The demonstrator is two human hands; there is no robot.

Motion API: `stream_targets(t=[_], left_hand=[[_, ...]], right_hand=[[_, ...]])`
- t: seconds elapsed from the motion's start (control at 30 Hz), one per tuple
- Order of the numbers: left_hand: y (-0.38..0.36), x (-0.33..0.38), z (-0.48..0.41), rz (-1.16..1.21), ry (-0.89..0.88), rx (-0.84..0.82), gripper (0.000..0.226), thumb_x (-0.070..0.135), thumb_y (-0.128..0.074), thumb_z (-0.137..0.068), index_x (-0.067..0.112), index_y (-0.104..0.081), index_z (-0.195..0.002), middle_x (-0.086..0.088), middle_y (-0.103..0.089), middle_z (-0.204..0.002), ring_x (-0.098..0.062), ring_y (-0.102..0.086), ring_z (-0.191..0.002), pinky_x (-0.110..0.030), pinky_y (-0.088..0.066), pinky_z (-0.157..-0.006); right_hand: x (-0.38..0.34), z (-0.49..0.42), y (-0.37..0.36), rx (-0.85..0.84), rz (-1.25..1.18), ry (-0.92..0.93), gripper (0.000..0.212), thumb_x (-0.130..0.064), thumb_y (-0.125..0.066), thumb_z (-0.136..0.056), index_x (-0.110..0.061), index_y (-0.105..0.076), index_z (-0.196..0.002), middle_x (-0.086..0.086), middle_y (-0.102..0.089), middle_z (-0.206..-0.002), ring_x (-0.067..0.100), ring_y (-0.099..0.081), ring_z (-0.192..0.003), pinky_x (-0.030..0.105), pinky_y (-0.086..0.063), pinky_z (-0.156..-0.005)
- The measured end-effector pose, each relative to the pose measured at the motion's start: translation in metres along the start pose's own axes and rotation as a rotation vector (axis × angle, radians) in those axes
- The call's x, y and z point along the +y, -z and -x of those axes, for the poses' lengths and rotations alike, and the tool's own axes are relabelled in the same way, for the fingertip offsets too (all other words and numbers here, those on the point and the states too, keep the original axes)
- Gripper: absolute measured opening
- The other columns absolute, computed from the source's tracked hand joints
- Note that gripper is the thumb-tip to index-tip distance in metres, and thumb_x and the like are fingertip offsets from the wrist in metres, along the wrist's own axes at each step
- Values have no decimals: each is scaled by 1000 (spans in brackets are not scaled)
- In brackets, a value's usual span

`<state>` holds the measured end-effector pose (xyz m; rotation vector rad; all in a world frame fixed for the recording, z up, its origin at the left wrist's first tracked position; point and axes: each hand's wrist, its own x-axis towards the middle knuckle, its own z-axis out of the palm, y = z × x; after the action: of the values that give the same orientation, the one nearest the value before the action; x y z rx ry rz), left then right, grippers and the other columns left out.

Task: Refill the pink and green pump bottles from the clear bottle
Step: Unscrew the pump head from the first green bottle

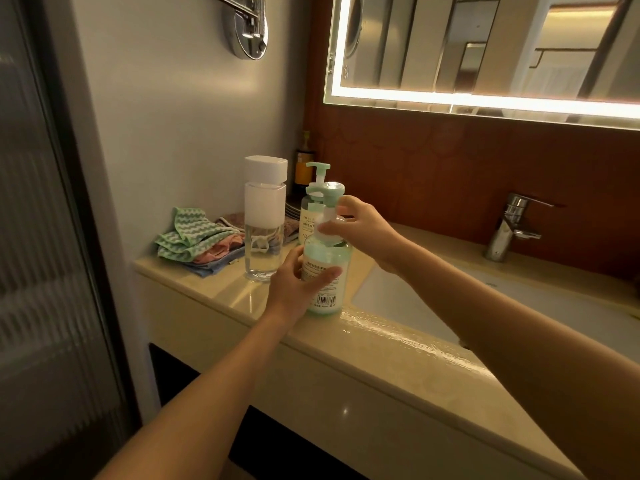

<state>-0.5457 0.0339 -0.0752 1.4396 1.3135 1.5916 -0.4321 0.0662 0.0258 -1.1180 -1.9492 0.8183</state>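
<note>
A green pump bottle (327,271) stands on the beige counter (221,289) near its front edge. My left hand (298,289) grips its body around the label. My right hand (360,225) holds the collar just under its green pump head (330,194). Behind it stands a second pump bottle (310,211) with a pale green pump and a cream label. The clear bottle (264,220) with a white cap stands to the left, with a little clear liquid at its bottom. No pink bottle is in sight.
Folded cloths (194,242) lie at the counter's left end by the wall. A small amber bottle (304,168) stands in the back corner. A white sink basin (450,306) and chrome tap (512,226) are to the right. The counter's front edge is wet.
</note>
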Motion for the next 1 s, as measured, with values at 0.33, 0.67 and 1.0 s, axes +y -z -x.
stream_targets(t=[0.33,0.67,1.0], left_hand=[[-1,-3,0,-1,2,11,69,44,-72,-66,23,-46,-127,1,-61,-116,-14,-58,-104,-28,-49,-84],[0,-3,0,-7,-4,17,62,40,-72,-72,24,-46,-126,6,-59,-110,-9,-56,-98,-16,-46,-71],[-1,-4,-1,1,-4,18,62,41,-72,-71,26,-46,-125,9,-58,-107,-8,-56,-96,-18,-47,-73]], right_hand=[[3,-5,-4,-12,-22,-35,55,-13,-66,-81,-13,-44,-131,8,-55,-124,23,-54,-113,36,-48,-94],[6,-8,-11,174,29,-29,58,-30,-75,-73,-13,-49,-121,7,-58,-116,22,-58,-104,40,-53,-89],[11,-2,-11,141,20,25,63,-39,-75,-71,-16,-47,-123,6,-52,-122,21,-57,-104,39,-53,-88]])
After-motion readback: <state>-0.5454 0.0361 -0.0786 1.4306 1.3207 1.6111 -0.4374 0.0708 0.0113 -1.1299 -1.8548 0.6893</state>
